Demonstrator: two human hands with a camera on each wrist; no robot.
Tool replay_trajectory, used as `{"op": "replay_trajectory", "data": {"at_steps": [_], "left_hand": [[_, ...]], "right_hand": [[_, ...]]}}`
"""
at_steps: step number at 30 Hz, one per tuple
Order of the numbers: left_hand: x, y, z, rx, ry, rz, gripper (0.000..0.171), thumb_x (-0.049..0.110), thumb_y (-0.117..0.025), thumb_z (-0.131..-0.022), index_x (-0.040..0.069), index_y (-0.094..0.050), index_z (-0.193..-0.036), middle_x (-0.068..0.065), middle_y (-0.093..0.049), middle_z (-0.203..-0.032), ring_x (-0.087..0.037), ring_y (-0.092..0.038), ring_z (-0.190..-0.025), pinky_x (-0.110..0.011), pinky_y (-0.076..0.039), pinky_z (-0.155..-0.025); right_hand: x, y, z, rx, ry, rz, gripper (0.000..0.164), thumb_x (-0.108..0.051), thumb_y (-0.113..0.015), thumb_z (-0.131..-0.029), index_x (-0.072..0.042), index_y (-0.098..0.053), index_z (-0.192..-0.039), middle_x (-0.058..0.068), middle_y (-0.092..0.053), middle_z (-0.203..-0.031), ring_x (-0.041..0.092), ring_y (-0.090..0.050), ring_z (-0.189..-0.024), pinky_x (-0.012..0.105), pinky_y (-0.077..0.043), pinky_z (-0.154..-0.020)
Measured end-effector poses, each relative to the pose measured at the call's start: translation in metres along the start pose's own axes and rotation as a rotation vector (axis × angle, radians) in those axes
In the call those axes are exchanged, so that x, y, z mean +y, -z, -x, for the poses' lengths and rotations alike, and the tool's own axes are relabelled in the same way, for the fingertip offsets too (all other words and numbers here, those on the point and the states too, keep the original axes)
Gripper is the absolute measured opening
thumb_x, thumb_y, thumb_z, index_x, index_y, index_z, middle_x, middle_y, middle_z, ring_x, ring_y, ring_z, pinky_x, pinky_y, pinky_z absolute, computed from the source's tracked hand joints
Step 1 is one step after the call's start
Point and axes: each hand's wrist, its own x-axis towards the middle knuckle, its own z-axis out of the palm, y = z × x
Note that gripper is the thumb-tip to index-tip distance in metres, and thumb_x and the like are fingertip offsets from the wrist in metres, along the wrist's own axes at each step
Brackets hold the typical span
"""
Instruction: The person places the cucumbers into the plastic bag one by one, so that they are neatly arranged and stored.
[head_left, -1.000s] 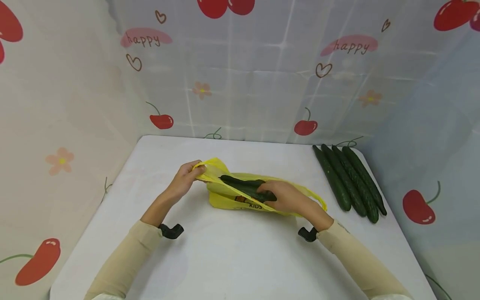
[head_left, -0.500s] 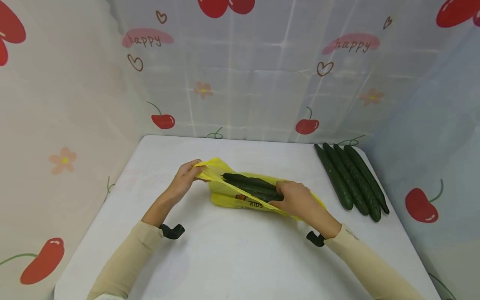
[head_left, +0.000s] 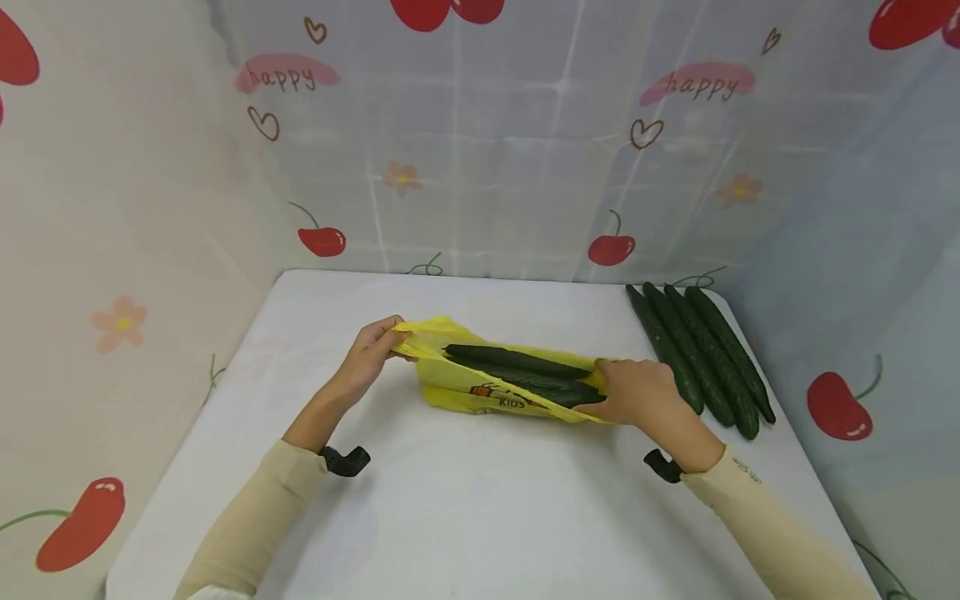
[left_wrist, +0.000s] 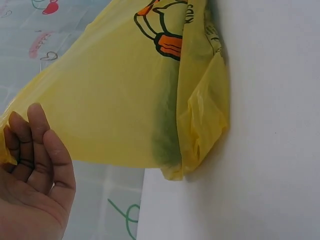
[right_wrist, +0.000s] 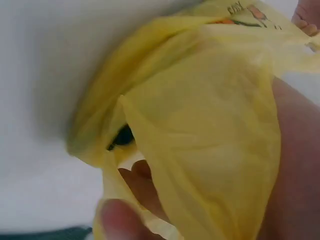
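Note:
A yellow plastic bag (head_left: 457, 383) lies on its side on the table, its mouth facing up. Two dark green cucumbers (head_left: 517, 362) show lengthwise inside it, their lower sides hidden by the bag's wall. My left hand (head_left: 375, 346) grips the bag's left end, and curled fingers (left_wrist: 37, 135) show in the left wrist view. At the bag's right end is my right hand (head_left: 637, 392), thumb and fingers spread near the cucumbers' ends. In the right wrist view, yellow film partly covers that hand, and a dark cucumber tip (right_wrist: 122, 137) sits apart from the fingers.
Several cucumbers (head_left: 701, 358) lie side by side at the table's right back corner, close to my right hand. The white table (head_left: 480, 508) meets a cherry-printed curtain (head_left: 487, 167) at the back. A black strap-like piece (head_left: 345, 461) sits at the left wrist.
My right hand has let go of the cucumber and moved right, toward the bag's right end. More of the two cucumbers shows. The left hand has stayed on the bag.

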Motion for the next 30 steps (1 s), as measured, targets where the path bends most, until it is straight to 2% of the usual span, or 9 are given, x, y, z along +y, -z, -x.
{"op": "replay_trajectory", "data": {"at_steps": [2, 7, 11, 13, 15, 18, 24, 27, 30], "left_hand": [[0.002, 0.0, 0.0, 0.005, 0.004, -0.016, 0.022, 0.016, -0.043, -0.11, 0.001, -0.059, -0.103, 0.002, -0.066, -0.096, -0.011, -0.067, -0.089, -0.023, -0.06, -0.088], [0.009, 0.001, -0.001, 0.043, 0.001, -0.011, 0.022, 0.015, -0.043, -0.11, 0.001, -0.059, -0.103, 0.003, -0.067, -0.095, -0.011, -0.068, -0.089, -0.022, -0.06, -0.088], [0.012, 0.0, -0.004, 0.063, -0.012, 0.014, 0.02, 0.013, -0.043, -0.108, 0.003, -0.058, -0.099, 0.003, -0.066, -0.095, -0.01, -0.067, -0.088, -0.022, -0.06, -0.086], [0.014, -0.001, -0.006, 0.06, -0.014, 0.018, 0.02, 0.012, -0.042, -0.108, 0.004, -0.057, -0.098, 0.002, -0.065, -0.096, -0.01, -0.067, -0.088, -0.022, -0.06, -0.086], [0.014, -0.003, -0.007, 0.053, -0.015, 0.019, 0.02, 0.011, -0.042, -0.108, 0.004, -0.057, -0.099, 0.002, -0.065, -0.097, -0.011, -0.066, -0.088, -0.022, -0.06, -0.086], [0.014, -0.006, -0.008, 0.047, -0.01, 0.015, 0.02, 0.012, -0.042, -0.108, 0.002, -0.057, -0.1, 0.001, -0.064, -0.098, -0.011, -0.065, -0.089, -0.021, -0.06, -0.086], [0.016, -0.011, -0.007, 0.043, 0.004, 0.013, 0.02, 0.013, -0.042, -0.108, 0.0, -0.056, -0.102, 0.0, -0.062, -0.1, -0.012, -0.065, -0.091, -0.02, -0.059, -0.088], [0.016, -0.012, -0.007, 0.039, -0.006, 0.012, 0.02, 0.013, -0.042, -0.108, -0.001, -0.056, -0.103, 0.0, -0.061, -0.1, -0.011, -0.065, -0.091, -0.02, -0.059, -0.088], [0.015, -0.014, -0.006, 0.033, -0.008, 0.021, 0.02, 0.013, -0.042, -0.108, -0.002, -0.056, -0.102, 0.0, -0.062, -0.098, -0.011, -0.066, -0.09, -0.021, -0.06, -0.087]], "right_hand": [[0.002, 0.015, 0.005, -0.016, -0.015, 0.029, 0.11, -0.086, -0.071, -0.078, -0.012, -0.053, -0.159, 0.02, -0.07, -0.143, 0.028, -0.07, -0.084, 0.038, -0.053, -0.058], [0.005, 0.055, 0.017, 0.017, -0.011, 0.071, 0.119, -0.087, -0.073, -0.075, -0.013, -0.045, -0.163, 0.018, -0.058, -0.159, 0.031, -0.068, -0.079, 0.039, -0.052, -0.057], [0.008, 0.072, 0.016, 0.0, -0.012, 0.042, 0.118, -0.086, -0.072, -0.077, -0.015, -0.042, -0.166, 0.019, -0.057, -0.159, 0.028, -0.066, -0.077, 0.038, -0.05, -0.057], [0.01, 0.07, 0.012, -0.025, -0.018, 0.027, 0.105, -0.079, -0.069, -0.087, -0.016, -0.042, -0.166, 0.02, -0.068, -0.144, 0.024, -0.057, -0.067, 0.036, -0.046, -0.054], [0.012, 0.063, 0.007, -0.028, -0.02, 0.034, 0.087, -0.065, -0.067, -0.096, -0.015, -0.045, -0.164, 0.019, -0.078, -0.116, 0.021, -0.05, -0.063, 0.034, -0.043, -0.053], [0.016, 0.047, 0.001, 0.002, -0.025, 0.056, 0.07, -0.047, -0.07, -0.101, -0.012, -0.053, -0.159, 0.014, -0.072, -0.086, 0.02, -0.046, -0.06, 0.035, -0.045, -0.053], [0.022, 0.03, -0.004, 0.07, -0.042, 0.096, 0.06, -0.048, -0.08, -0.093, 0.0, -0.07, -0.127, 0.01, -0.065, -0.076, 0.024, -0.057, -0.064, 0.039, -0.052, -0.056], [0.022, 0.031, -0.002, 0.107, -0.046, 0.112, 0.055, -0.05, -0.084, -0.088, -0.001, -0.073, -0.109, 0.006, -0.06, -0.069, 0.023, -0.056, -0.062, 0.038, -0.05, -0.055], [0.02, 0.031, 0.001, 0.126, -0.04, 0.128, 0.058, -0.054, -0.088, -0.083, -0.003, -0.073, -0.104, 0.005, -0.059, -0.069, 0.023, -0.055, -0.062, 0.038, -0.05, -0.056]]}}
